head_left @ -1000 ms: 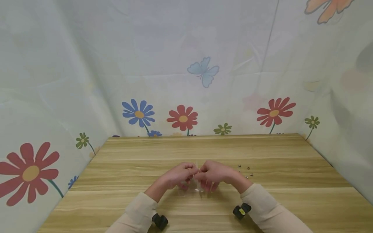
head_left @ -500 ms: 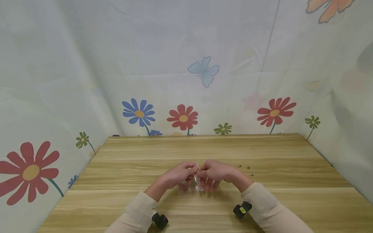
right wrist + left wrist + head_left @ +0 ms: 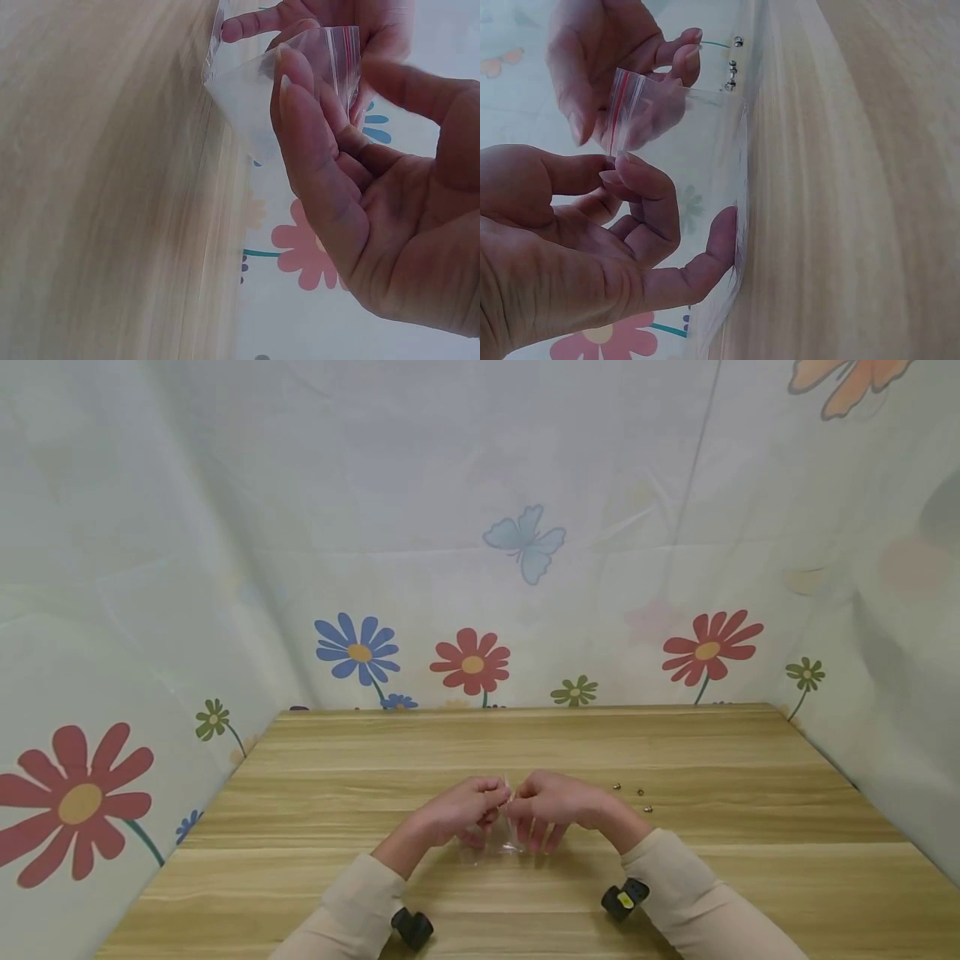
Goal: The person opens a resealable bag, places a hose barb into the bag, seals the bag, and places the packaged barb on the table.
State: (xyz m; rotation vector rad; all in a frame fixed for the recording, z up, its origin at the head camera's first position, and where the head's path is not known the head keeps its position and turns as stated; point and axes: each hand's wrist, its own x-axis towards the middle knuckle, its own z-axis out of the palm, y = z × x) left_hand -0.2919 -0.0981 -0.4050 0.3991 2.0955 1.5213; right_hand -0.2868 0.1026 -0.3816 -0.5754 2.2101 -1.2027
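A clear zip-lock bag (image 3: pixel 705 142) with a red line along its closure stands on the table, its closure edge raised. My left hand (image 3: pixel 457 810) pinches the bag's closure edge between thumb and fingertip, and another of its fingers reaches down to the bag's lower edge. My right hand (image 3: pixel 551 806) is at the bag's other side. Its fingers (image 3: pixel 307 135) lie against the bag, while its blurred thumb (image 3: pixel 412 86) stands apart from them near the closure. The bag looks flat and see-through; part of it is hidden behind the fingers.
Several small metal pieces (image 3: pixel 733 67) lie on the wooden table (image 3: pixel 375 743) beyond the right wrist. A cloth backdrop (image 3: pixel 420 568) printed with flowers and butterflies rises behind the table and at both sides. Black wrist cameras (image 3: pixel 412 930) sit at both sleeves.
Both hands stay nearly in place, with the right fingers shifting slightly at the bag. The bag's film flexes a little. Fewer metal pieces show in the head view than a second ago.
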